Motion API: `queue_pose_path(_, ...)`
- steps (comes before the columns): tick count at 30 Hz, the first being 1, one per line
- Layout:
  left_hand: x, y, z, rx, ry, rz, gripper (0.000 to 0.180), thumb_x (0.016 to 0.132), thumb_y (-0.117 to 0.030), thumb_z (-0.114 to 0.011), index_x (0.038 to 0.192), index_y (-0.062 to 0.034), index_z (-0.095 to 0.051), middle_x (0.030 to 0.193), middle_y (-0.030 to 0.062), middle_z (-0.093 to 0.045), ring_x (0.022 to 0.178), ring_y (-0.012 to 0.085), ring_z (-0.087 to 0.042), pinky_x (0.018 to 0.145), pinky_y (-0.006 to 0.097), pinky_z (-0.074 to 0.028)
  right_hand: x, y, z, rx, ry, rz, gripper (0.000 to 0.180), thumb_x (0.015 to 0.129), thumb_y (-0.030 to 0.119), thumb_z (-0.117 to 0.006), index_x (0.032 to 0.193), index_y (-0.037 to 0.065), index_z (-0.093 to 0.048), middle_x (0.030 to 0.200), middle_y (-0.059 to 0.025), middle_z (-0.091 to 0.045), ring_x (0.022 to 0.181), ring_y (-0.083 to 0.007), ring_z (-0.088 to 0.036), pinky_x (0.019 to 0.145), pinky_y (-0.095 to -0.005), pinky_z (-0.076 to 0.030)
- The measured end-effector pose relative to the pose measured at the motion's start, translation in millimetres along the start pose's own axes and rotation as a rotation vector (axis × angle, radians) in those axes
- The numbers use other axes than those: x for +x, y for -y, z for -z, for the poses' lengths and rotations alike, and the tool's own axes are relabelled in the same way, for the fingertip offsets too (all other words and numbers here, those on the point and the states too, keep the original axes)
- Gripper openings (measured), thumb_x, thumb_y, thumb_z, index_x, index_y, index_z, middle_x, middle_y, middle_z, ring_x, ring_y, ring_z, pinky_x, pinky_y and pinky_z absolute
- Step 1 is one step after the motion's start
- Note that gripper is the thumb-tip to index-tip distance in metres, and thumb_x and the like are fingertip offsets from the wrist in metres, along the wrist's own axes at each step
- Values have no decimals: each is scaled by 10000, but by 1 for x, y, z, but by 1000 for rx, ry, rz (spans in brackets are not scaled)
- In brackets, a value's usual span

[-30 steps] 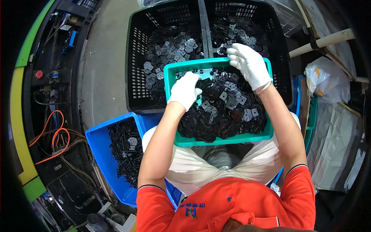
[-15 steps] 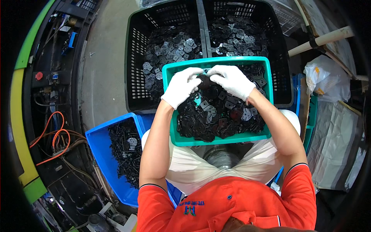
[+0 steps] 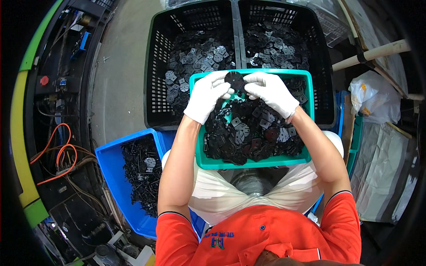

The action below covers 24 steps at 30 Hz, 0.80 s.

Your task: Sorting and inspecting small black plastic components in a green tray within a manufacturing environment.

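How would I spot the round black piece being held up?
Find the turquoise rectangular plastic tub near the picture's middle. Near its far edge, the white-gloved left hand and white-gloved right hand hold a flat round black disc. It alone is held up; the dark flat pieces below lie heaped.

The person wears a short-sleeved red shirt (image 3: 279,224), each sleeve (image 3: 175,232) edged with dark and pale trim. A small, dark, round button (image 3: 262,227) sits mid-chest; a blue-and-green emblem (image 3: 217,242) with blue lettering (image 3: 225,235) marks the left side. Pale cream trousers (image 3: 211,195) cover the legs. White gloves (image 3: 195,111) clothe the left hand (image 3: 204,96) and right hand (image 3: 274,93), ending at the wrists.
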<state>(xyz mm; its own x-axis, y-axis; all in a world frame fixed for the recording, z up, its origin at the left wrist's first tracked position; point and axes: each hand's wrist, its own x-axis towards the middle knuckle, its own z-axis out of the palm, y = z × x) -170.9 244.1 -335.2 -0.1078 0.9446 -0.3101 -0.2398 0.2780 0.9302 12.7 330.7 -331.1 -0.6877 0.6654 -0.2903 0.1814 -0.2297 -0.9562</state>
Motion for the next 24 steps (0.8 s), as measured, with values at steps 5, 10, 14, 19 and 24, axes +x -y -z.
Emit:
queue_pose_path(5,0,0,-1,-133,-36,-46,359,827,-65,-580,1162,44,-512,979,87,-613,802,129,-594,712,239,-491,-1,3,1,3,69,-59,273,841,162,-598,1021,-43,-605,832,-59,-618,719,-87,-562,666,-232,-485)
queue_pose_path(10,1,0,-2,-222,-73,-83,367,825,-36,-572,1172,55,-495,993,114,-610,806,147,-602,709,250,-500,-2,3,1,58,57,-62,297,852,193,-594,1036,-40,-599,877,-77,-626,761,-118,-593,701,-254,-502)
queue_pose_path(14,5,5,4,-178,-139,-64,338,829,-19,-560,1154,59,-505,993,142,-613,804,161,-607,706,257,-504,-2,3,2,64,23,-58,307,857,199,-592,1043,-46,-590,912,-94,-631,790,-141,-610,708,-264,-513)
queue_pose_path(19,6,26,19,491,-245,-149,261,813,-19,-559,1069,28,-555,959,126,-631,797,175,-611,706,278,-499,9,-3,16,276,-6,-25,289,857,199,-598,1014,-42,-586,912,-119,-637,753,-151,-619,668,-259,-528)
queue_pose_path(24,-2,32,0,1455,-271,-285,391,707,-91,-645,1082,-40,-546,1021,145,-554,946,339,-538,831,418,-456,17,2,43,743,-293,-7,269,899,180,-532,1042,-47,-536,1011,-197,-608,822,-212,-618,722,-288,-528)
